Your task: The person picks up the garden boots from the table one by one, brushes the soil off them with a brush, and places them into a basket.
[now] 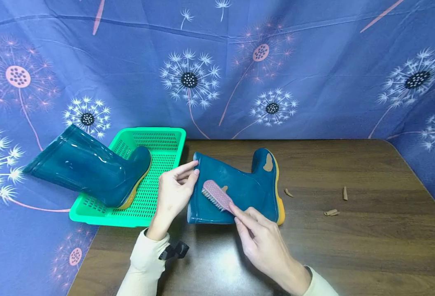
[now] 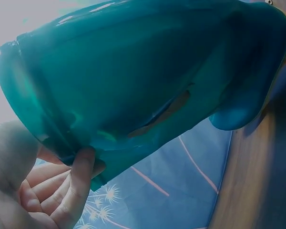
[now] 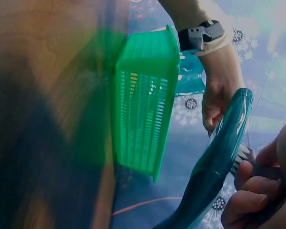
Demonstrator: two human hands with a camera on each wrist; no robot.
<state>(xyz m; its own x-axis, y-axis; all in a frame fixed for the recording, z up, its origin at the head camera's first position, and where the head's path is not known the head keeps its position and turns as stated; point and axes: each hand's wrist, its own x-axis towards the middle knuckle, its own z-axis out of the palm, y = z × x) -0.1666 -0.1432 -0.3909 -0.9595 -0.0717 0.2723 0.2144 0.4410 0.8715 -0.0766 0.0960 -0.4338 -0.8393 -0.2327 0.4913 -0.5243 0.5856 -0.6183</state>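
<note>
A teal rubber boot point(image 1: 236, 181) with a yellow sole lies on its side, toe pointing away, at the middle of the table. Thumb and fingers of my left hand point(image 1: 174, 191) pinch the rim of its shaft, also seen in the left wrist view. My right hand point(image 1: 263, 240) grips a pink scrub brush point(image 1: 217, 195) by its handle. The brush's pale bristles point(image 3: 240, 157) are against the boot shaft. A beige patch point(image 1: 268, 163) marks the toe, and a smaller one on the shaft is partly covered by the brush.
A green plastic basket point(image 1: 158, 224) stands to the left, with a second teal boot point(image 1: 91, 168) leaning in it, its shaft over the rim. Several small brown curled bits point(image 1: 331, 212) lie on the wooden table point(image 1: 384, 246) at right. Behind hangs a blue dandelion-print cloth point(image 1: 325, 82).
</note>
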